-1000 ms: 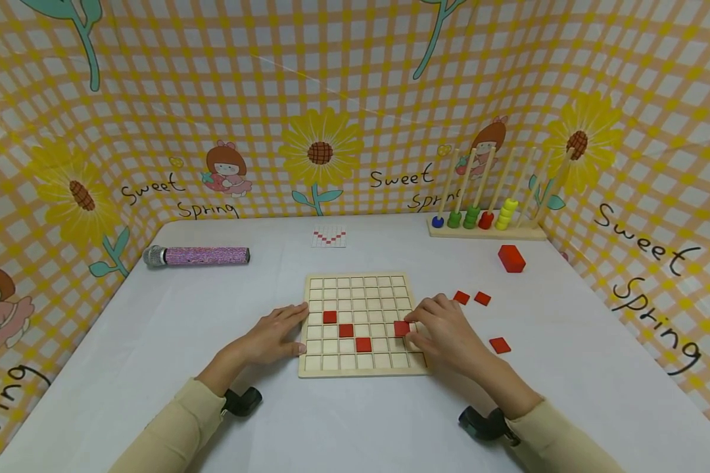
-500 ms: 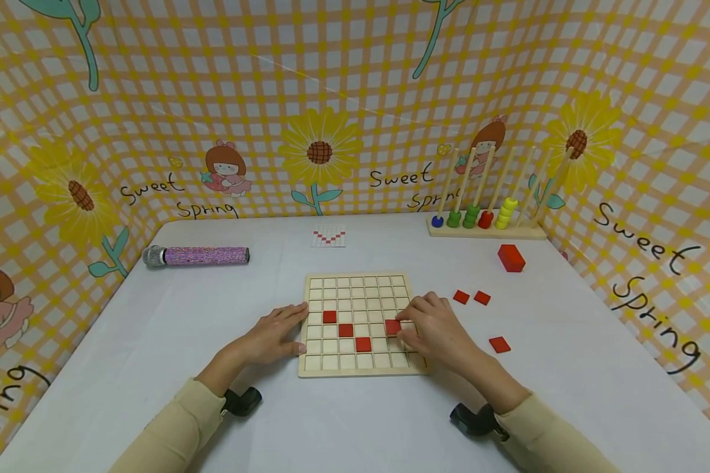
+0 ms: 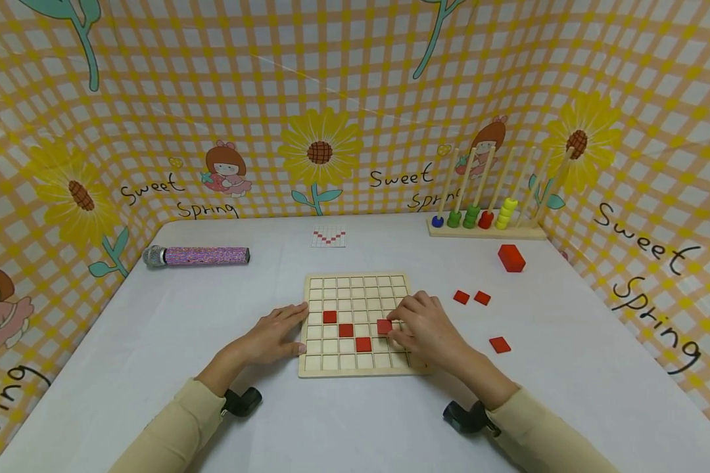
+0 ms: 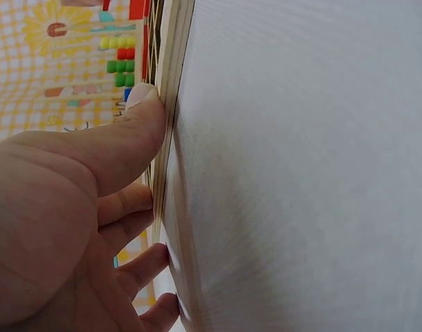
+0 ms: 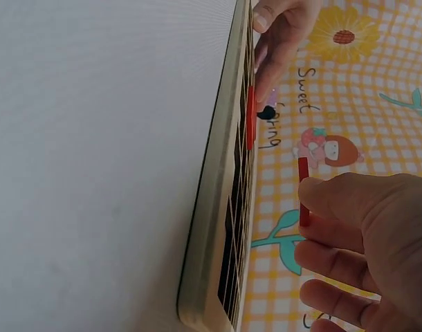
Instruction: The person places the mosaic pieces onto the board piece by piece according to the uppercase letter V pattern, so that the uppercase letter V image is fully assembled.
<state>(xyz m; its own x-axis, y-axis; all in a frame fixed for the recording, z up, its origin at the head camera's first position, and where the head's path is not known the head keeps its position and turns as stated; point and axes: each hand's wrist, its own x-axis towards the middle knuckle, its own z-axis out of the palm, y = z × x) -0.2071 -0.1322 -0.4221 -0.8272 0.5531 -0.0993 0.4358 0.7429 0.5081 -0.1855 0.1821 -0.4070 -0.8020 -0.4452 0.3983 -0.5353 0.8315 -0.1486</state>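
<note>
A pale wooden grid board [image 3: 357,293] lies flat on the white table. Three red square tiles sit in its cells in a descending diagonal, the lowest tile [image 3: 363,344] near the board's middle. My left hand [image 3: 270,335] rests along the board's left side, thumb and fingertips at the edge, as the left wrist view also shows. Over the right half of the board, my right hand [image 3: 430,330] pinches another red tile [image 3: 384,326] between thumb and finger. In the right wrist view this held tile [image 5: 304,166] stands off above the board's surface.
Three loose red tiles, one of them a near tile [image 3: 499,345], lie right of the board. Behind are a red block [image 3: 511,258], a peg abacus [image 3: 488,231], a small pattern card [image 3: 329,236] and a glittery microphone [image 3: 204,256]. Patterned cloth [image 3: 355,98] walls the table.
My right hand has moved left over the board, carrying the pinched red tile about one cell further inward. The left hand and the other tiles have stayed where they were.
</note>
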